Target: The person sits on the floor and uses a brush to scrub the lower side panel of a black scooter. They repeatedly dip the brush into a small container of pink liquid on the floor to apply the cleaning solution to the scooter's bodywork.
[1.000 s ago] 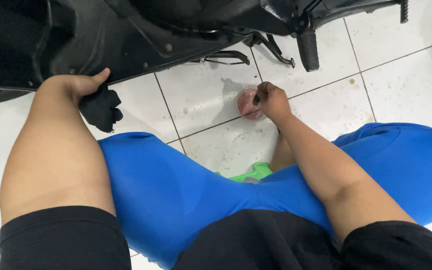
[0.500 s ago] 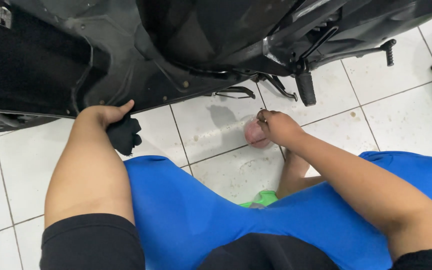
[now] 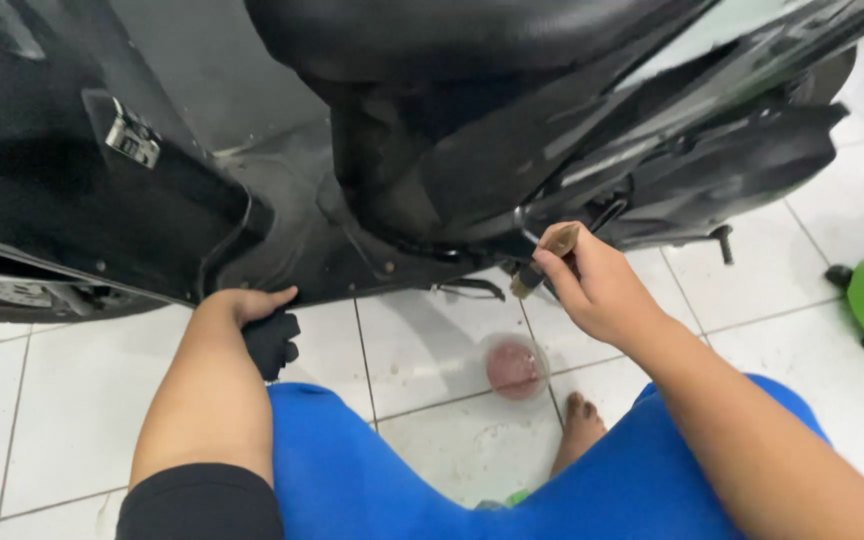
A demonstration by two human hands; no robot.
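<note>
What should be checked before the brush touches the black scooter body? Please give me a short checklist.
1. Right hand grips small brush: ok.
2. Left hand holds dark cloth at the scooter panel: ok.
3. Small cup with reddish content stands upright on the tiled floor: ok.
4. Bare foot apart from cup: ok.
5. Brush bristles loaded: cannot tell.

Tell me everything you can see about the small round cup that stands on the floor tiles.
The small cup is round, of clear, plastic-looking material, and holds something reddish-brown. It stands upright and open, with no lid, on the white tiled floor, across a grout line. Nothing touches it: the right hand, holding a small brush, is above it, and a bare foot lies just beside it.
</note>
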